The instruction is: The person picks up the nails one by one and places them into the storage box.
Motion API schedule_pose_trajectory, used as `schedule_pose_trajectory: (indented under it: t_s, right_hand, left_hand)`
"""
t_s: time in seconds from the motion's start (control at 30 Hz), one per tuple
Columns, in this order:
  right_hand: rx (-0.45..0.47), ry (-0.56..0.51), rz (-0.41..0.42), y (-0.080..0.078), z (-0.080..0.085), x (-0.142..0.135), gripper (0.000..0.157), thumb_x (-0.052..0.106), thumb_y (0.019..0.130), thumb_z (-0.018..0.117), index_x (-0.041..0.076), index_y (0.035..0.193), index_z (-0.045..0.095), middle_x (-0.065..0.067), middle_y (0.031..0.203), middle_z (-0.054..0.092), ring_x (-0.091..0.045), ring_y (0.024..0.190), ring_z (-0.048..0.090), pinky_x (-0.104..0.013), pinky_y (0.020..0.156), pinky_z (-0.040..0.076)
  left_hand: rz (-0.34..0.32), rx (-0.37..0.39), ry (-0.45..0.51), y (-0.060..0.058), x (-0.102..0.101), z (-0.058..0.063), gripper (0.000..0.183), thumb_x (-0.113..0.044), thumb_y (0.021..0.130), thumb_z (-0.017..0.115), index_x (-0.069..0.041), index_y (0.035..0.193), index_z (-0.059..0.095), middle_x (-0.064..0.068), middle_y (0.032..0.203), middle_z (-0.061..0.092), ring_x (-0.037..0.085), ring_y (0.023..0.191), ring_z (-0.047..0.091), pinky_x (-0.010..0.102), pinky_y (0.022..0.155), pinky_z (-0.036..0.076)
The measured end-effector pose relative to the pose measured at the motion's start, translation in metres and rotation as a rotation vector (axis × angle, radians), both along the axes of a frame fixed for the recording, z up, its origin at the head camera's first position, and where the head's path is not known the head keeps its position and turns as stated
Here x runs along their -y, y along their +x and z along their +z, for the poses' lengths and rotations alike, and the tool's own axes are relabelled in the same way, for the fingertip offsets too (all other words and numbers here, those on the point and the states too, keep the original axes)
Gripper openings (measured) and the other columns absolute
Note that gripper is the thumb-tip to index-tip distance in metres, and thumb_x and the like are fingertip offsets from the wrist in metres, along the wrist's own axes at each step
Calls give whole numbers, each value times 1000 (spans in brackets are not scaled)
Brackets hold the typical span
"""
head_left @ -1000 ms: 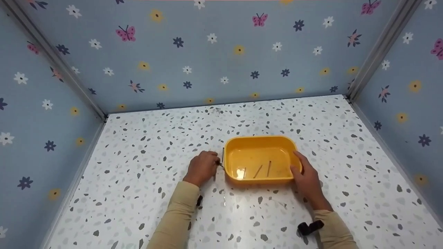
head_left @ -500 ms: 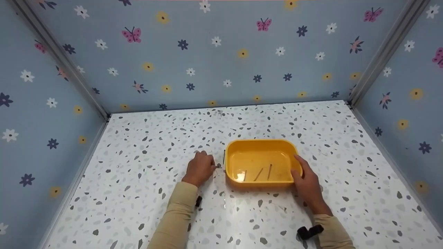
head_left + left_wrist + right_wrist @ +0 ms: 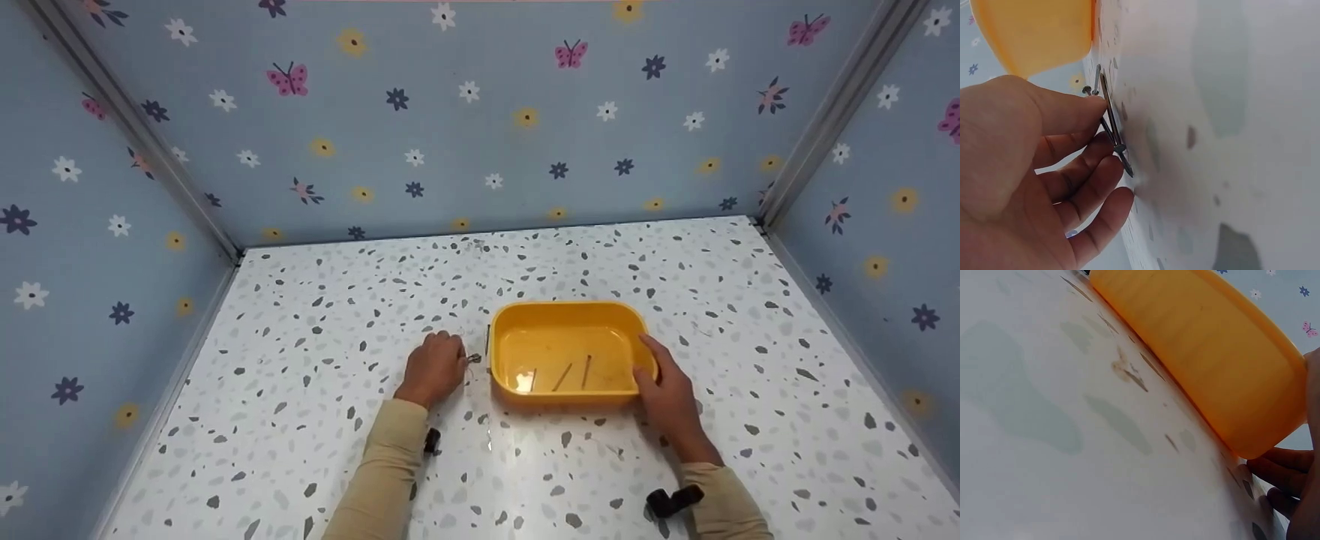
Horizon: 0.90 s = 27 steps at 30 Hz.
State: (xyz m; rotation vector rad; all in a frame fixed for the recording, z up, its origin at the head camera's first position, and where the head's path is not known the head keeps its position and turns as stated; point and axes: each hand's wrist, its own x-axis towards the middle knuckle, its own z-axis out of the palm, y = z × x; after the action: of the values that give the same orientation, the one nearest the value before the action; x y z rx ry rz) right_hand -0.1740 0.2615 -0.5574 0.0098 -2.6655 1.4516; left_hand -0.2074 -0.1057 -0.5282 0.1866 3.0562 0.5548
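Observation:
My left hand (image 3: 433, 369) is low over the tabletop, just left of a yellow plastic container (image 3: 568, 394). In the left wrist view its thumb and fingers pinch a few metal nails (image 3: 1112, 112), lying at differing angles, one point slanting down past the fingertips (image 3: 1109, 169). My right hand (image 3: 670, 405) grips the container's right end, thumb over the rim and fingers along the outside. Three nails (image 3: 586, 373) lie apart on the container floor near the front. Another thin dark nail (image 3: 488, 339) is close against the container's left outer side.
The speckled white tabletop (image 3: 337, 315) is bounded by blue flower-patterned panels (image 3: 465, 120) at the back and both sides. Black wrist-camera parts (image 3: 675, 501) stick out beside the sleeves. A small brownish mark (image 3: 1121, 367) shows on the surface near the container.
My left hand has drawn slightly left, away from the container, and the nails in its fingers have shifted. My right hand keeps its grip on the container. The head view has tilted a little.

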Motion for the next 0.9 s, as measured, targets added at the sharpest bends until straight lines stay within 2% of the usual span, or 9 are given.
schedule_pose_trajectory:
  t_s: [0.17, 0.3, 0.57, 0.77, 0.9]
  right_hand:
    - [-8, -12, -1, 0, 0, 1, 56, 19, 102, 49, 25, 156, 35, -6, 155, 41, -24, 116, 50, -46, 107, 37]
    - [-20, -17, -5, 0, 0, 2, 56, 17, 102, 49, 24, 155, 36, -6, 155, 41, -23, 120, 49, -46, 108, 37]
    - [-42, -17, -11, 0, 0, 4, 55, 15, 101, 49, 19, 155, 37, -10, 155, 41, -23, 127, 47, -48, 109, 35]
    - [-57, -10, -29, 0, 1, 5, 55, 15, 101, 50, 20, 154, 38, -9, 154, 43, -23, 117, 50, -45, 104, 38]
    - [-63, -19, -37, 1, 2, 3, 55, 14, 101, 50, 20, 154, 39, -9, 153, 44, -23, 115, 51, -45, 104, 38]
  left_hand:
    - [9, -13, 29, 1, 1, -1, 9, -17, 99, 62, -9, 98, 65, 3, 86, 59, 21, 84, 57, 39, 78, 51]
    - [36, -39, 96, 1, 1, -1, 6, -15, 99, 61, -10, 101, 64, 2, 89, 62, 19, 85, 59, 38, 77, 52]
    - [132, -77, 269, 3, -5, 3, 28, -16, 100, 61, -12, 127, 67, -1, 93, 62, 16, 81, 55, 34, 73, 49]
    - [195, -170, 404, 8, -8, 4, 27, -12, 97, 61, -15, 122, 71, -2, 89, 61, 16, 77, 52, 32, 68, 46]
    - [207, -156, 548, 11, -6, 9, 25, -14, 97, 60, -16, 119, 72, -2, 86, 62, 16, 71, 55, 31, 63, 47]
